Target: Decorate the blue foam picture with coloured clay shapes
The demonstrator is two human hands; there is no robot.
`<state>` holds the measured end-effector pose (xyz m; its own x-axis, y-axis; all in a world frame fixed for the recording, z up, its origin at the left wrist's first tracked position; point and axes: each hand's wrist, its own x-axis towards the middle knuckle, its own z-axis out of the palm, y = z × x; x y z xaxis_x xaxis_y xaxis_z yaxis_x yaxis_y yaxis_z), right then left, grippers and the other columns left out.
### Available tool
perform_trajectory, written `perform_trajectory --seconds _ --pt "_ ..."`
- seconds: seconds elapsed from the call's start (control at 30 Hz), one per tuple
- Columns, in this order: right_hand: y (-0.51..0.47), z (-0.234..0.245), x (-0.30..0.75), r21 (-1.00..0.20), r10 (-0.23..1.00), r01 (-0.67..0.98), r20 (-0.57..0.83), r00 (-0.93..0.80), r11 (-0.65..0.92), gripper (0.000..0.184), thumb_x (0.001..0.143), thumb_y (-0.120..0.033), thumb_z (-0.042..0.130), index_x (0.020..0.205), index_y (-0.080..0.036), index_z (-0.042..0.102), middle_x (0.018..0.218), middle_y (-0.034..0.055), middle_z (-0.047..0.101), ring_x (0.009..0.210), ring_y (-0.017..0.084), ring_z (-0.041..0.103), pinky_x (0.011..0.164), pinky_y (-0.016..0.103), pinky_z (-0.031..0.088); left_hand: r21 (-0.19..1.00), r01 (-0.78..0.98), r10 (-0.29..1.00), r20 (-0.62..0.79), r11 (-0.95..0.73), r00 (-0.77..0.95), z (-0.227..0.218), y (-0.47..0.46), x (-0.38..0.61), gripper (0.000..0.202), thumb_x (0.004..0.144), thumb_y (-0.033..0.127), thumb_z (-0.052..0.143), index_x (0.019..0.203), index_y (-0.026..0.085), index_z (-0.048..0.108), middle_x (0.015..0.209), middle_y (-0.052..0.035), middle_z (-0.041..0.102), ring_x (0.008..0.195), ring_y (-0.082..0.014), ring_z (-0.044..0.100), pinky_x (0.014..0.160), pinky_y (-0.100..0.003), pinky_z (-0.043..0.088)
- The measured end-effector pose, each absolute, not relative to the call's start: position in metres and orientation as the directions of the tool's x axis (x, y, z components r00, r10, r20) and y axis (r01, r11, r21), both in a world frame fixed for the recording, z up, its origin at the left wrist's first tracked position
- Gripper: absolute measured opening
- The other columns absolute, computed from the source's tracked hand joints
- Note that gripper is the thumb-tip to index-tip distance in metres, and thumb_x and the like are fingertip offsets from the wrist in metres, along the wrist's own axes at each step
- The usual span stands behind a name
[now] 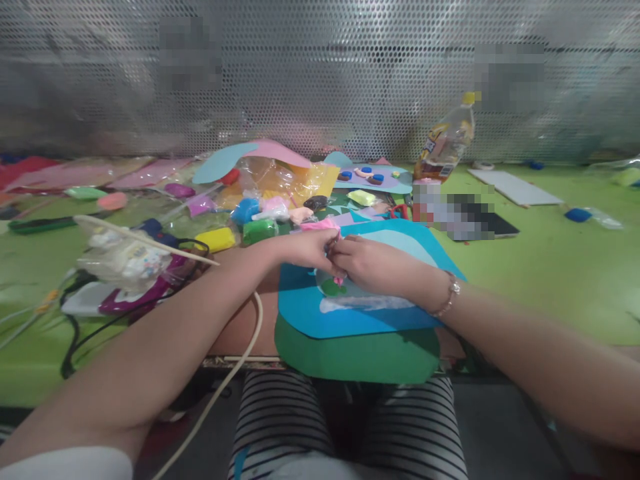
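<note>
My left hand (316,251) and my right hand (369,264) meet fingertip to fingertip over a blue paper sheet (310,313). Both are closed in a pinch. A bit of pink modelling clay (339,235) shows at the fingertips; the rest of it is hidden by the fingers. Just below them, a small pink clay shape (339,281) sits beside a green clay patch (332,288) on a paler area of the sheet. A whitish strip (365,304) runs along its lower part. Green paper (357,353) lies under the blue sheet and overhangs the table's front edge.
Packets of coloured clay, one yellow (216,239) and one green (260,231), lie behind my left arm. A cream cable (257,313) loops beneath that arm. A glue gun (145,287) lies left. A bottle (447,147) and a phone (483,220) are at back right.
</note>
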<state>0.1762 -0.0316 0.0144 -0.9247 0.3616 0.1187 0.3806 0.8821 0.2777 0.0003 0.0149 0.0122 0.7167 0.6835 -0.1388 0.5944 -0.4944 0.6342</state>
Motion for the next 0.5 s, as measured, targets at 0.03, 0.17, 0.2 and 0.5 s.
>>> perform_trajectory --seconds 0.03,0.17,0.2,0.5 --pt "-0.0316 0.0142 0.1761 0.275 0.367 0.386 0.118 -0.923 0.881 0.021 0.088 -0.011 0.045 0.097 -0.006 0.064 0.1 0.0136 0.061 0.1 0.023 0.052 0.089 0.037 0.042 0.628 0.602 0.687 -0.144 -0.493 0.712 0.0131 0.0144 0.0006 0.05 0.055 0.042 0.074 0.083 0.019 0.04 0.078 0.0016 0.048 0.071 -0.0148 0.048 0.06 -0.027 0.036" --pt "-0.0312 0.0131 0.1761 0.261 0.371 0.388 0.115 -0.922 0.884 0.021 0.088 -0.011 0.045 0.098 -0.006 0.063 0.099 0.0131 0.061 0.1 0.022 0.051 0.09 0.036 0.041 0.615 0.616 0.69 -0.156 -0.493 0.707 0.0142 0.0139 0.0012 0.049 0.055 0.042 0.073 0.083 0.019 0.04 0.077 0.0015 0.048 0.071 -0.0151 0.048 0.059 -0.027 0.036" --pt "-0.0311 0.0129 0.1761 0.261 0.369 0.386 0.115 -0.922 0.885 0.021 0.088 -0.011 0.045 0.098 -0.006 0.063 0.099 0.0131 0.061 0.1 0.022 0.051 0.09 0.036 0.041 0.616 0.615 0.689 -0.156 -0.492 0.708 0.0141 0.0141 0.0013 0.049 0.055 0.042 0.073 0.083 0.019 0.04 0.078 0.0012 0.048 0.072 -0.0156 0.049 0.06 -0.027 0.036" --pt "-0.0349 0.0214 0.1764 0.192 0.41 0.433 0.147 -0.9 0.881 0.019 0.086 -0.007 0.047 0.097 -0.003 0.062 0.102 0.0178 0.06 0.101 0.023 0.053 0.089 0.037 0.044 0.746 0.517 0.614 -0.186 -0.42 0.767 0.0185 0.0115 0.0007 0.043 0.063 0.044 0.066 0.089 0.018 0.043 0.09 -0.0038 0.055 0.088 -0.0207 0.054 0.069 -0.029 0.039"
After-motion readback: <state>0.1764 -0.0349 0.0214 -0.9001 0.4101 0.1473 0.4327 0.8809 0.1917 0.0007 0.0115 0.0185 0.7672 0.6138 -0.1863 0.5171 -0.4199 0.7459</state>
